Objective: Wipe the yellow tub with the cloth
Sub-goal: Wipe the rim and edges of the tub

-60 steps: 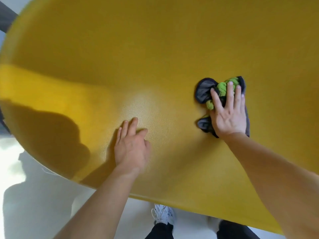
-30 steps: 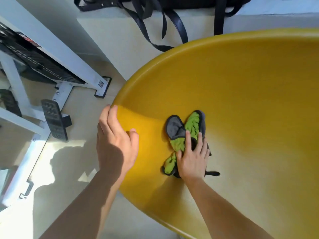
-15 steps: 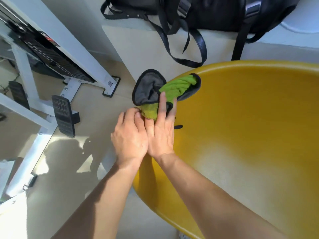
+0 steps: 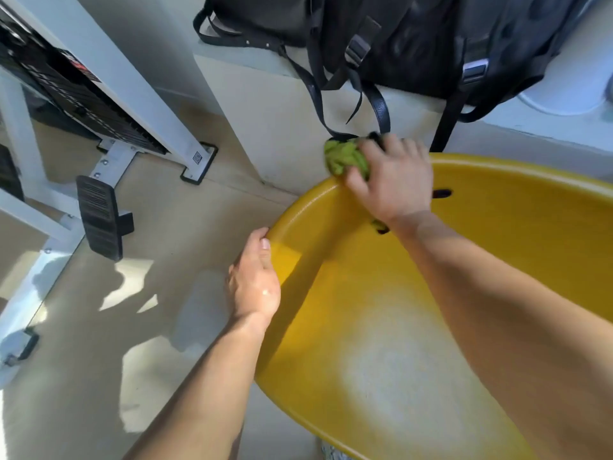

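A: Where is the yellow tub (image 4: 431, 327) sitting?

B: It fills the lower right of the view, its curved rim running up toward a pale ledge (image 4: 265, 104). Take the tub as the landmark for everything else.

A: And the cloth (image 4: 345, 157)?

B: Bunched up, green with dark edging, on the tub's far rim, at the upper left of its curve. A small dark scrap of it shows just inside the tub near the wrist.

A: What is the right hand (image 4: 393, 180) doing?

B: It is closed over the cloth, fingers curled down around the wad, pressing it onto the rim. The arm reaches across the tub's inside.

A: The left hand (image 4: 253, 280)?

B: It clasps the tub's near-left rim, thumb on the inner side, the other fingers wrapped under the outer edge where I cannot see them. So it holds the tub itself, nothing else.

A: What lies beyond the tub?

B: A black backpack (image 4: 414, 38) rests on top of the ledge past the tub's far rim, its straps dangling down to just beside the cloth. Off to the tub's left, on the beige floor (image 4: 99, 343), stands a white metal frame (image 4: 139, 94) with a black ribbed footplate (image 4: 96, 220). Sunlight patches fall on the floor between that frame and the tub
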Demonstrator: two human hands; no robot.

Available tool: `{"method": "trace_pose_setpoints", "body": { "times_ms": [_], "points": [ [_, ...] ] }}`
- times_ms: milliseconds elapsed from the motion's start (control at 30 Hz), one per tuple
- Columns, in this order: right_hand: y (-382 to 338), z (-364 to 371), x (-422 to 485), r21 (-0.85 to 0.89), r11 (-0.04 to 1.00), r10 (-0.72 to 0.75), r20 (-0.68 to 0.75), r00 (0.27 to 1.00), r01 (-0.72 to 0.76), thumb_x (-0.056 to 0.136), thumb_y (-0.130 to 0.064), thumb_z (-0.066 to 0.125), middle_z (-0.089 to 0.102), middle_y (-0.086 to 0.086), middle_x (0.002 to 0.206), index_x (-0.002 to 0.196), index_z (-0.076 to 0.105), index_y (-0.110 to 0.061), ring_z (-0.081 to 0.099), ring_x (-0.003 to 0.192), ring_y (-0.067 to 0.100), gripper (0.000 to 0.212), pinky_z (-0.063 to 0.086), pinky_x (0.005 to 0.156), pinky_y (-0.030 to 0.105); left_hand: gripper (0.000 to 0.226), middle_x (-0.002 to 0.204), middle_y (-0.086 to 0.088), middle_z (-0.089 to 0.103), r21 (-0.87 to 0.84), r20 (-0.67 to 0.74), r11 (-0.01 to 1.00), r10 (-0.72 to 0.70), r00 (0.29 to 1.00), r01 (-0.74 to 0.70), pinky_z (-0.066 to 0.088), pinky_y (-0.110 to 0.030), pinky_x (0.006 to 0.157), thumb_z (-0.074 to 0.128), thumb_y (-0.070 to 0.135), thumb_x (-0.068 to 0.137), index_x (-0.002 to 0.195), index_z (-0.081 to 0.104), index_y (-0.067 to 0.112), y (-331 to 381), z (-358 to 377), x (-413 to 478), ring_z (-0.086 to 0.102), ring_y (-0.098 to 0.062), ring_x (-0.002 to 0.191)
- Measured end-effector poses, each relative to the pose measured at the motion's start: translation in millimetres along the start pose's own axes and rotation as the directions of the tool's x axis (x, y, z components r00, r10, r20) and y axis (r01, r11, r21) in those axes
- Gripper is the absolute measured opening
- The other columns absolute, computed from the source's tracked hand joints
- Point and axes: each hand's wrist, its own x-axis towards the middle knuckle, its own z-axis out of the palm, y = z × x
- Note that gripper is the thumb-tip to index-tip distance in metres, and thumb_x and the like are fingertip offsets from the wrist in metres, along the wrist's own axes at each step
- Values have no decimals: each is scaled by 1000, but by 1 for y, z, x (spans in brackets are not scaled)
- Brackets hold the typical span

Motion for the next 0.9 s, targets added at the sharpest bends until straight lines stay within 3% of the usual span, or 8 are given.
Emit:
{"method": "trace_pose_setpoints", "body": {
  "times_ms": [133,233,333,433,533,733,833,900],
  "points": [
    [-30,2,-1,55,982,184,-23,983,-183,86,-45,51,63,14,100,101,72,-18,55,88,36,38,39,83,43,41,129,-4,59,-160,25,987,-21,999,25,37,-32,91,25,39,106,138,49,32,2,0,-1,49,-25,113],
    [-95,6,-22,138,990,1,31,1000,-5,83,-45,52,63,14,102,95,74,-19,53,89,35,36,38,91,45,36,125,-7,61,-190,5,981,-35,999,36,35,-26,85,30,30,106,134,53,25,3,-3,0,51,-22,104],
    [-119,6,-38,164,956,-263,119,958,242,84,-50,52,63,11,101,97,74,-20,53,90,35,40,35,100,47,35,126,-12,61,-193,15,979,-71,997,73,37,-27,87,36,17,104,134,52,20,1,-3,4,55,-31,113],
    [-93,5,-27,118,931,-360,149,921,345,86,-53,47,64,10,107,110,71,-22,57,95,36,45,35,104,50,38,123,-7,60,-167,12,986,2,1000,0,35,-27,86,29,29,106,136,50,21,2,-1,1,52,-25,107],
    [-39,-1,-9,71,974,-221,108,969,214,88,-49,46,63,12,116,121,65,-21,58,103,37,47,39,101,49,38,109,-4,58,-145,-51,989,-11,999,3,32,-28,86,26,33,106,133,51,26,4,6,-1,49,-30,110],
    [122,-44,-13,-112,960,259,25,965,-255,92,-45,40,60,21,109,114,62,-14,58,92,44,44,45,80,47,38,128,-15,60,-3,-188,999,-53,981,53,39,-42,96,26,28,105,136,49,24,13,20,-6,49,-38,119],
    [122,-48,-14,-110,937,337,34,941,-331,92,-48,37,59,20,113,117,63,-17,57,97,43,48,43,87,48,39,132,-16,59,63,-229,998,-14,973,29,40,-47,98,33,15,101,137,48,17,27,25,-5,52,-39,119],
    [91,-40,-1,-97,936,342,38,939,-337,92,-49,36,58,17,113,116,64,-20,55,102,40,47,39,92,48,40,134,-14,57,146,-213,985,126,969,-95,39,-48,99,36,16,101,139,47,16,43,31,-2,52,-38,120]
  ]
}}
